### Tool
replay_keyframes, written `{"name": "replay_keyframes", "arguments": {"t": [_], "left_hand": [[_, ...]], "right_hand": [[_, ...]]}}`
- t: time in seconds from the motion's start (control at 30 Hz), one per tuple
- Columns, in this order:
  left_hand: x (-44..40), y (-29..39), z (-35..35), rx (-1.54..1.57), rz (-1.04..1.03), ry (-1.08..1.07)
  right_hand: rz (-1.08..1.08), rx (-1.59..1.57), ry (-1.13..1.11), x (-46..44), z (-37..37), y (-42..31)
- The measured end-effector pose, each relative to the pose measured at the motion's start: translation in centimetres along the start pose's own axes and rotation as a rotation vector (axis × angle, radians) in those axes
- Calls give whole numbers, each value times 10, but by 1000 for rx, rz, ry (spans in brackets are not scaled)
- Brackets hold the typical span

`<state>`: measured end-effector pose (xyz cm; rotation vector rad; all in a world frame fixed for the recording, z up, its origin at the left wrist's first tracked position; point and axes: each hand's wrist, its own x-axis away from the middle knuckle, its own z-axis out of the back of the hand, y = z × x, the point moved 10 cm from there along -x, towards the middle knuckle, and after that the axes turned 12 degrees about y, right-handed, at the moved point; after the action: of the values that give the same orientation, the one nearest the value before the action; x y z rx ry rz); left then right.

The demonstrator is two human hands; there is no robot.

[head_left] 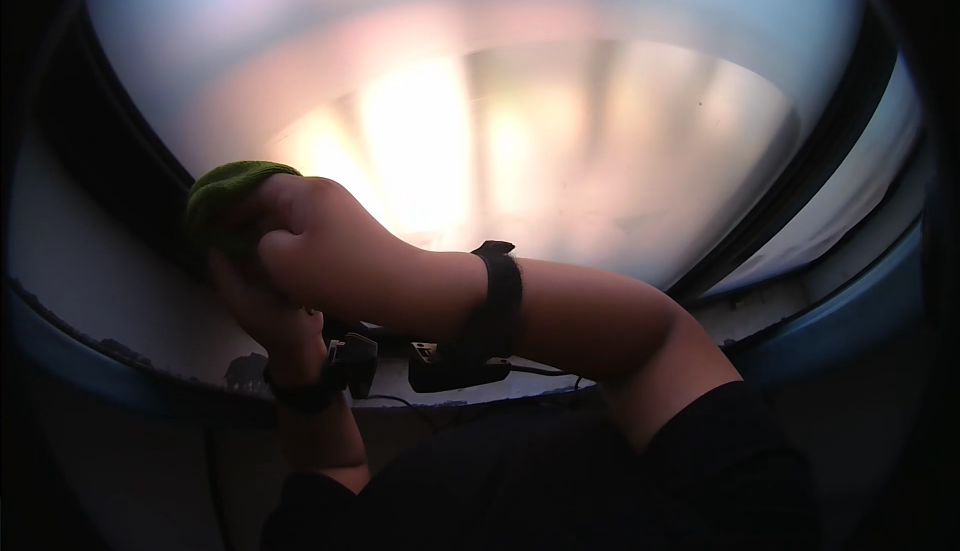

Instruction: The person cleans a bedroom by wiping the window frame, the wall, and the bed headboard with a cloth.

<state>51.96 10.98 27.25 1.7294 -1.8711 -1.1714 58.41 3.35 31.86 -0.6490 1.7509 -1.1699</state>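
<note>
A green cloth (233,183) is bunched up at the left, in front of the lower left edge of a frosted window (560,151). My right hand (310,216) reaches across from the right and is closed on the cloth, its fingers mostly in shadow. Just below it, my left hand (255,301) comes up from underneath and also grips the cloth; its fingertips are hidden behind the cloth and the right hand. Black straps circle both wrists, and a small dark device (355,361) sits at the left one.
A dark frame (800,176) borders the curved-looking window on both sides. Below runs a pale ledge (540,383) with worn, chipped edges. Another dark device (455,369) with a cable hangs under my right forearm. Blue-painted trim (830,346) lies at the lower right.
</note>
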Motion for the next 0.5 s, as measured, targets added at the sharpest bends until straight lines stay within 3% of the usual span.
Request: {"name": "replay_keyframes", "arguments": {"t": [0.1, 0.13, 0.2, 0.23, 0.3, 0.5], "left_hand": [[9, -5, -34, 65, -23, -301], [14, -5, -43, 66, -27, -300], [37, -13, -78, 275, 181, -518], [57, -12, -99, 320, 240, -784], [73, -27, -121, -79, 192, -587], [175, -47, -216, -177, 332, -1045]], "right_hand": [[-29, -153, 21, 13, 26, -15], [-36, -155, 43, 19, 37, -21], [-41, -174, 90, 32, 61, -38], [-37, -191, 115, 40, 75, -45], [76, -164, 200, 57, 110, -54], [346, -186, 609, 126, 223, -88]]}}
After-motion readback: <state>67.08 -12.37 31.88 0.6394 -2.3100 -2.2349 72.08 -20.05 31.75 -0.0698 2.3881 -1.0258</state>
